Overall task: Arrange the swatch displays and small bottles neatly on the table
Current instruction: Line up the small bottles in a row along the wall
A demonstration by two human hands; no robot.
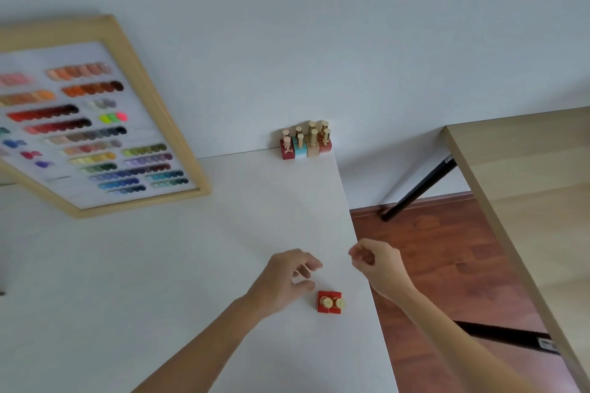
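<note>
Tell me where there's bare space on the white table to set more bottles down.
The white table is bare between the framed swatch display and the left hand, and along the right edge between the bottle cluster at the back corner and the two red bottles. Crowded: only that back corner.

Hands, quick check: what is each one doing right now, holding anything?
Left hand: open, fingers loosely curled, holding nothing, just beside the two red bottles.
Right hand: fingers curled in, nothing visibly held.

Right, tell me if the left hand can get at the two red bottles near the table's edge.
Probably yes. The left hand hovers open just beside the two red bottles, with only bare white table between them and nothing in the way.
</note>
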